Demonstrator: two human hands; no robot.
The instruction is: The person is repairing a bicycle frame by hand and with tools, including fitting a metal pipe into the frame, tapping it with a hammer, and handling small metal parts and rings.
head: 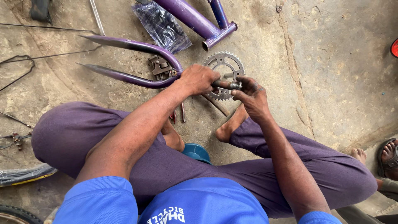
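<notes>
A purple bicycle fork [137, 62] lies across my lap area with its two blades pointing left. My left hand [198, 79] is wrapped around the fork's crown and steerer tube. The threaded metal end of the steerer tube [232, 85] sticks out to the right of that hand. My right hand [251, 94] pinches this tube end with greasy fingertips. A toothed chainring [227, 66] lies flat on the concrete floor just behind both hands.
A purple bicycle frame [199, 20] and a dark plastic bag [161, 25] lie at the top. A rusty brake caliper [159, 66] sits by the fork. A blue tin [197, 152] rests between my crossed legs. Another person's sandalled foot [389, 153] shows at right.
</notes>
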